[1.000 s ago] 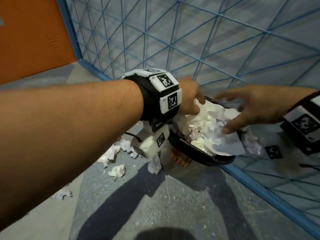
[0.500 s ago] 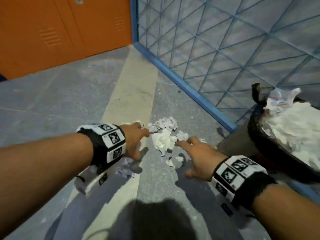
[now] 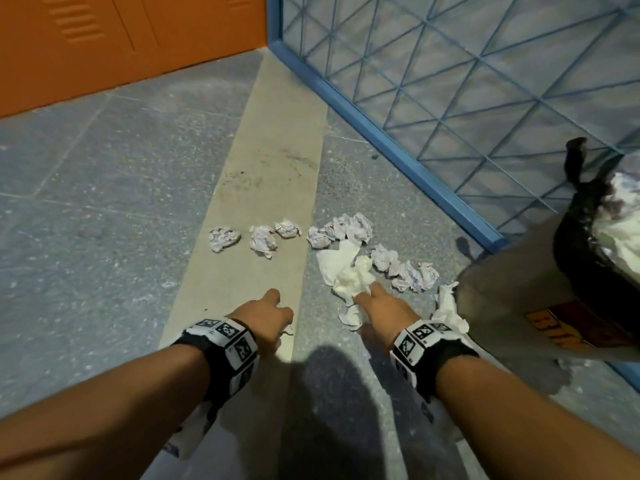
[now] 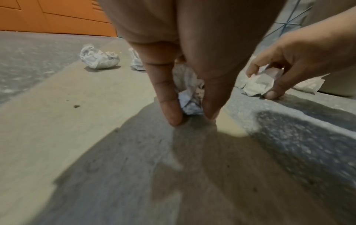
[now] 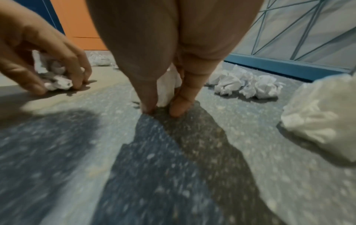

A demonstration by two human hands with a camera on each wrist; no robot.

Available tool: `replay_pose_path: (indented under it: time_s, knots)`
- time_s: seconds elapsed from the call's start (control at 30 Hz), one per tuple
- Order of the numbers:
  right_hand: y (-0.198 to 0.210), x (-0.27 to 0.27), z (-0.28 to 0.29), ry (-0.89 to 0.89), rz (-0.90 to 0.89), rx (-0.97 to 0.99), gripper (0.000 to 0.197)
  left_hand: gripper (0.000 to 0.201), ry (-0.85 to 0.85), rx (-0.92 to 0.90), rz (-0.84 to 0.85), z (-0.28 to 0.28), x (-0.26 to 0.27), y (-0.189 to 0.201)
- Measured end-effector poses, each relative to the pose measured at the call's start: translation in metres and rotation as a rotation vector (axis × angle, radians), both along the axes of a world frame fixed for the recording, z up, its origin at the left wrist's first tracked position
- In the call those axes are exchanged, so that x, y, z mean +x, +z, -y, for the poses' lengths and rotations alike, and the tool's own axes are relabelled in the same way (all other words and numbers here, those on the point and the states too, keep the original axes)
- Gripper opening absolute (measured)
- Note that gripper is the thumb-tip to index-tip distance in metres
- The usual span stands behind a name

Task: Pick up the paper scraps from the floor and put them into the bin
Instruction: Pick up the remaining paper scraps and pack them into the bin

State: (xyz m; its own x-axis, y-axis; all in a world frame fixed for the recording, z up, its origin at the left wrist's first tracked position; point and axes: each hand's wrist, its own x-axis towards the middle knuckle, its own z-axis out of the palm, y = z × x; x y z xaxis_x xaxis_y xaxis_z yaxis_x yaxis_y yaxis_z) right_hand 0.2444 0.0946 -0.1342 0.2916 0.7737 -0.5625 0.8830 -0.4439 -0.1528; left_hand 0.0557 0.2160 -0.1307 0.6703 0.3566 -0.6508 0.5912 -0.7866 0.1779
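Several crumpled paper scraps [image 3: 341, 230] lie on the grey floor in a loose row, with a flatter white tissue [image 3: 343, 271] among them. My left hand [image 3: 277, 327] is down on the floor and pinches a crumpled scrap [image 4: 190, 100] between thumb and fingers [image 4: 169, 106]. Just to its right, my right hand [image 3: 363, 306] grips a white scrap [image 4: 260, 83], fingertips on the floor. The right wrist view shows that scrap [image 5: 165, 91] behind its fingers. The bin [image 3: 512, 306], beige with a black liner [image 3: 581, 258], stands at the right, heaped with white paper [image 3: 623, 244].
A blue-framed mesh panel [image 3: 398, 147] runs diagonally behind the scraps and the bin. Orange lockers [image 3: 104, 46] line the far left. A beige stripe [image 3: 263, 188] crosses the grey floor. A white wad [image 5: 318, 118] lies close to my right wrist.
A second ago both hands were at the bin's paper heap. They have come down to the floor, and each now has its fingers closed round a scrap.
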Motion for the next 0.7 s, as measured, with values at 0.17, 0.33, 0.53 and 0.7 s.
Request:
replay_pose_path:
  time_s: [0.17,0.33,0.53,0.7]
  knots:
    - [-0.003,-0.012,0.018,0.081,-0.003,-0.034,0.038,0.04,-0.039,-0.069,-0.039,0.009,0.021,0.009]
    - [0.042,-0.008,0.034,0.193,-0.074,-0.012,0.025,0.043,-0.042,-0.058,0.167,0.018,0.041,0.05]
    - [0.161,0.032,0.08,0.147,-0.053,0.381,0.032,0.049,0.051,0.091,0.665,0.017,0.093,0.157]
    - [0.266,0.088,0.129,0.039,0.191,0.654,0.033,0.047,-0.052,0.139,1.04,0.064,0.169,0.253]
